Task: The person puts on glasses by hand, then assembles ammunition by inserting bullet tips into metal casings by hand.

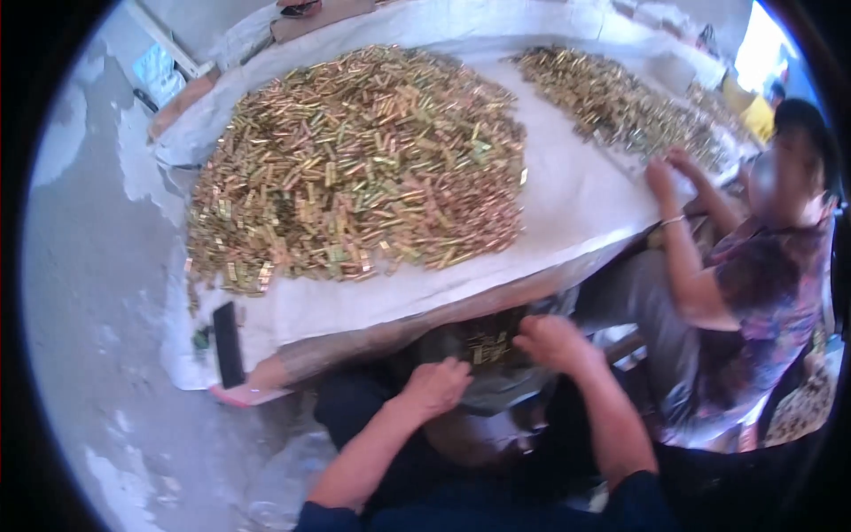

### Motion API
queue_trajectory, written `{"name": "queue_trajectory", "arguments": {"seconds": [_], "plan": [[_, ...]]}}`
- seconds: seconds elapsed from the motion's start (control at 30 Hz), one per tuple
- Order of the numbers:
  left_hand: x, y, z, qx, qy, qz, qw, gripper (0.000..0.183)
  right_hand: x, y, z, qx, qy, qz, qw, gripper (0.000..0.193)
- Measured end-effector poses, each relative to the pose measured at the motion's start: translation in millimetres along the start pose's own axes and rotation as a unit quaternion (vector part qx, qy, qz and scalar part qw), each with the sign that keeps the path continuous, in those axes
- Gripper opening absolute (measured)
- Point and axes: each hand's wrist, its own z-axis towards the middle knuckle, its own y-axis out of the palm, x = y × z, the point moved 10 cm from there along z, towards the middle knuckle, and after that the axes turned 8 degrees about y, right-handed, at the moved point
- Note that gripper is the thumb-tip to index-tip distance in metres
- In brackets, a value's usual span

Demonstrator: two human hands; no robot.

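My left hand is over my lap with its fingers curled together, at the left side of a dark bag-like container. My right hand is across from it at the container's right side, fingers pinched. What either hand holds, if anything, is too small and blurred to make out. Between the hands, several small gold-coloured metal pieces lie in the container. Just beyond, a large heap of similar short, tube-like metal pieces spreads over the white-covered table.
A dark phone-like slab lies at the table's near left corner. On the right, a second heap lies before a seated person, whose hands are at its edge. A clear plastic bag rests on the floor at lower left.
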Motion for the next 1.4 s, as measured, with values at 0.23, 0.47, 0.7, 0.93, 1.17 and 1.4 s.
{"name": "queue_trajectory", "arguments": {"seconds": [0.23, 0.47, 0.7, 0.93, 1.17, 1.4], "plan": [[12, -6, 9, -0.013, 0.006, -0.015, 1.0, 0.018, 0, -9, -5, 0.016, -0.011, 0.012, 1.0, 0.03], [8, -10, 4, -0.016, 0.0, -0.041, 0.999, 0.019, -5, -9, -7, 0.015, 0.013, 0.019, 1.0, 0.031], [11, -9, 6, -0.004, 0.012, -0.048, 0.999, 0.018, -8, -11, -10, 0.024, -0.022, 0.022, 0.999, 0.031], [12, -4, 7, -0.018, 0.015, -0.047, 0.999, 0.017, -8, -12, -9, 0.023, -0.035, 0.038, 0.998, 0.029], [10, -8, 6, -0.001, 0.008, -0.036, 0.999, 0.017, -7, -10, -10, 0.025, -0.029, 0.021, 0.999, 0.03], [10, -9, 6, -0.003, 0.0, -0.047, 0.999, 0.016, -8, -12, -10, 0.025, -0.017, 0.028, 0.999, 0.031]]}}
